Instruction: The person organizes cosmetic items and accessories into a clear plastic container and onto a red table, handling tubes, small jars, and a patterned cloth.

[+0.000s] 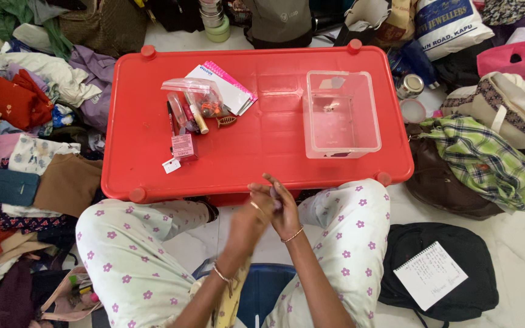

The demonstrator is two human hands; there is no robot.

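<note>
Right now my two hands meet just below the centre of the frame, over the near edge of the red desk (262,127). My left hand (251,214) rises from the lower middle with the wrist bent, and my right hand (284,209) leans against it, palm turned inward. Both are blurred. Their fingers (270,181) are curled and pressed together, but I cannot tell whether anything is pinched between them. I count one bangle on each wrist and a ring on the left hand.

On the desk, well above my hands, I count one clear plastic box (341,113) at centre right, standing open with a small item on its floor. Left of centre lies one clear zip bag (195,97) holding pens and small bits, resting partly on one pink-edged notepad (229,88). Just below the bag sit one small pink carton (183,146) and one white tag (171,165); one brown hair clip (226,121) lies beside the bag.

At lower right, one spiral notepad (431,275) rests on one black bag (457,243) on the floor. Piled clothes (19,133) fill the left edge of the frame.
</note>
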